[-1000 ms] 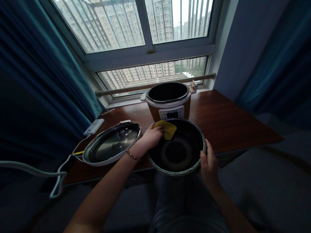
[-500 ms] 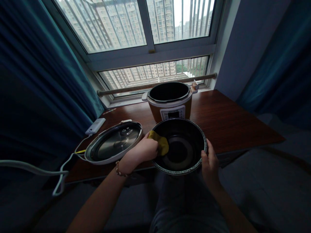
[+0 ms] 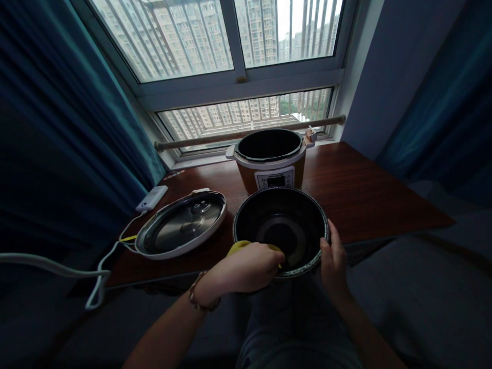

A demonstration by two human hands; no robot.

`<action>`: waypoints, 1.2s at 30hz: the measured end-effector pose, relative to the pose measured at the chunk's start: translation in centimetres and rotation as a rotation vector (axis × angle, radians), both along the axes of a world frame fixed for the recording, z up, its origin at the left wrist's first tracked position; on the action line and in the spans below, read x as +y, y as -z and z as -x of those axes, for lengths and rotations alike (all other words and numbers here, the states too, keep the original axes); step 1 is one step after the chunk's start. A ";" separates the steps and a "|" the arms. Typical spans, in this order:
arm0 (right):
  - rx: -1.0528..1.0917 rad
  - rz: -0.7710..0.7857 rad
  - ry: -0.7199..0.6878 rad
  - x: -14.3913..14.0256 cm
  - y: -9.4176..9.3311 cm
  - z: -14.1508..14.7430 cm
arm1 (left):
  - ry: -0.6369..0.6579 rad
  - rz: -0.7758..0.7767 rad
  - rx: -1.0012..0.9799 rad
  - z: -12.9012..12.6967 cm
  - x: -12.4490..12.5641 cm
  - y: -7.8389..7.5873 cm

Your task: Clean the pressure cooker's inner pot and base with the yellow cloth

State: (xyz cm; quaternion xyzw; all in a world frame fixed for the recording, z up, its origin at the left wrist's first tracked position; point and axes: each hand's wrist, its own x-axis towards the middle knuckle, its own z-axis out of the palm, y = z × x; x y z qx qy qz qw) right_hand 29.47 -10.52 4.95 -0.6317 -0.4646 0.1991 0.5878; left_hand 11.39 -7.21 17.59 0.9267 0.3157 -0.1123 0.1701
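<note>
My left hand (image 3: pixel 251 266) is closed on a yellow cloth (image 3: pixel 239 247) and presses it over the near left rim of a dark inner pot (image 3: pixel 284 205). Most of the cloth is hidden under the fingers. On the pot's right side my right hand (image 3: pixel 333 256) grips the rim, thumb at the top edge and fingers around the outer wall. The pot is tilted so that its dark inside faces me. Just behind it stands the cooker body (image 3: pixel 271 171), brown and white with a control panel and an open top.
A round lid (image 3: pixel 182 225) lies inside up at the left of the wooden table (image 3: pixel 357 184). Near it are a white power strip (image 3: pixel 152 199) and a white cable (image 3: pixel 49 261) hanging past the table edge. A barred window and blue curtains (image 3: pixel 77 92) stand behind.
My left hand has moved the cloth from the pot's left inner wall toward me and right, to the near rim. My right hand keeps its hold on the pot.
</note>
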 end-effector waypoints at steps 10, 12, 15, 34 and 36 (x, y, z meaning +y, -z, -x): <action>0.002 -0.008 -0.009 0.0 0.2 -0.1 | 0.006 0.221 -0.233 0.5 -0.9 0.2; 0.003 -0.008 -0.013 -0.1 0.2 -0.2 | -0.013 0.235 -0.254 1.4 -0.9 0.1; -0.009 0.000 -0.016 0.0 0.2 -0.3 | -0.055 0.206 -0.258 3.0 -0.8 0.1; -0.080 0.071 -0.011 -0.4 -0.1 -0.5 | -0.978 0.369 -1.310 6.8 7.2 8.0; -0.113 0.073 -0.005 -0.5 -0.5 -0.8 | -0.983 0.484 -1.355 6.5 7.6 8.5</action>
